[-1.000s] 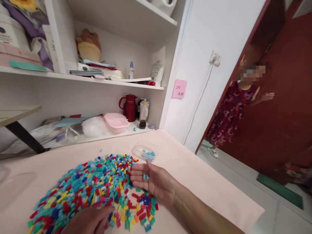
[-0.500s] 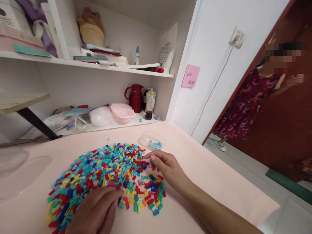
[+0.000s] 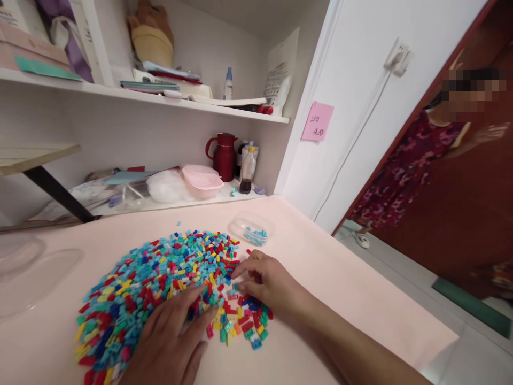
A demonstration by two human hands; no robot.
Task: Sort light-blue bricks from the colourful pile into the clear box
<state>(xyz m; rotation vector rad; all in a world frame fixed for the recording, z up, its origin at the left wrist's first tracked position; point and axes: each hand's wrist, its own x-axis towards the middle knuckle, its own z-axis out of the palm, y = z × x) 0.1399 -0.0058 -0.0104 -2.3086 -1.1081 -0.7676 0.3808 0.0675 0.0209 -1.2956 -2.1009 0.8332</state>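
Can't see what's under the L hand (image 3: 168, 331): palm down over the near side of the brick pile (image 3: 160, 267), fingers a bit apart, wrist cut off. R hand (image 3: 266, 275) is at the pile's right edge, fingers curled; can't tell if thumb & forefinger are clamped on a brick. Clear tub (image 3: 239, 217) just past it has some lt-blue bricks (image 3: 256, 236). Clear plastic piece (image 3: 44, 286) far left, partly out of view. Btl (image 3: 246, 174) on shelf: dark liquid, bottom only. Pink bowl (image 3: 202, 179) nearby, contents n/a to my eye.
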